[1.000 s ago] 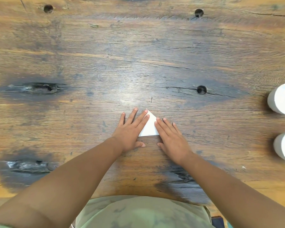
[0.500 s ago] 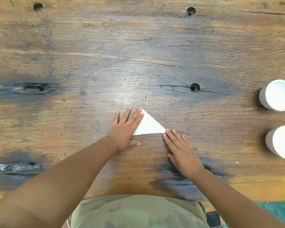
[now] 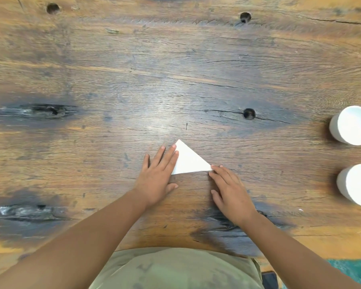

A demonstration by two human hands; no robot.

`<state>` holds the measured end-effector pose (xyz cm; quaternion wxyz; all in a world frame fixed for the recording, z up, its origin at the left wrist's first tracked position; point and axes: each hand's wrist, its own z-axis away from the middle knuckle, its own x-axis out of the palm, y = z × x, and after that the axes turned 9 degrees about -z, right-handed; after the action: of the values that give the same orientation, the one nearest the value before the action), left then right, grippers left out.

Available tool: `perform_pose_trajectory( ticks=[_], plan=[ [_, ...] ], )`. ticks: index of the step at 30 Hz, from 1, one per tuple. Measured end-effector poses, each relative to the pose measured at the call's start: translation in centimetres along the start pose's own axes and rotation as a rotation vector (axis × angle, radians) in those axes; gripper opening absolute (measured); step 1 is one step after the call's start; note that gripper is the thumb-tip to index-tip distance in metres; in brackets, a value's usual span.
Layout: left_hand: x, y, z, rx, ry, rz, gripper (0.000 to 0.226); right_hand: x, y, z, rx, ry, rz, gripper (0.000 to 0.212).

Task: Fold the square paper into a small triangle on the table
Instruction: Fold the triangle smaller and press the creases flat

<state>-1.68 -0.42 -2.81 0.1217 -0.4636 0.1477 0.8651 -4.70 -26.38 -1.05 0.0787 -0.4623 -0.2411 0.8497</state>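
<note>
A white paper [image 3: 189, 160] lies flat on the wooden table [image 3: 175, 80], folded into a small triangle with one point away from me and one to the right. My left hand [image 3: 157, 175] rests flat, fingers spread, with its fingertips over the paper's left edge. My right hand [image 3: 229, 186] lies flat on the table, and its fingertips touch the triangle's right corner. Neither hand grips the paper.
Two white cups stand at the right edge, one farther [image 3: 352, 125] and one nearer [image 3: 356, 183]. The tabletop has dark knots and small round holes [image 3: 249, 113]. My green shirt shows at the bottom, at the table's near edge.
My right hand has slid right and toward me off the paper, uncovering the triangle's right half. Over the last half second both hands have stayed nearly still.
</note>
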Motion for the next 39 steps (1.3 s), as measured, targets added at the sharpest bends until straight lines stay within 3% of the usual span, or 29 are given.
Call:
perform_pose_trajectory(
  ticks=[2,5,11,16,33,39],
  plan=[
    [0.3,0.2,0.9,-0.027,-0.009,0.019,0.102,-0.5,-0.7,-1.0,0.023,0.092,-0.056,0.046],
    [0.7,0.1,1.6,-0.052,-0.009,0.028,0.102,-1.3,-1.9,-3.2,-0.014,0.135,-0.058,0.051],
    [1.3,-0.5,1.4,-0.056,-0.001,0.012,0.105,-1.5,-4.1,-8.0,-0.217,-0.083,0.059,0.092],
    [1.8,-0.4,1.4,-0.049,0.016,0.012,0.106,-0.9,-4.2,-9.7,-0.278,-0.205,0.229,0.111],
    [0.9,-0.2,-0.9,-0.013,0.031,-0.004,0.108,-0.7,-4.6,-9.9,-0.242,-0.212,0.267,0.112],
    [1.7,-0.9,0.7,0.009,0.037,-0.040,0.097,-0.7,-4.5,-10.0,-0.237,-0.217,0.251,0.114]
  ],
)
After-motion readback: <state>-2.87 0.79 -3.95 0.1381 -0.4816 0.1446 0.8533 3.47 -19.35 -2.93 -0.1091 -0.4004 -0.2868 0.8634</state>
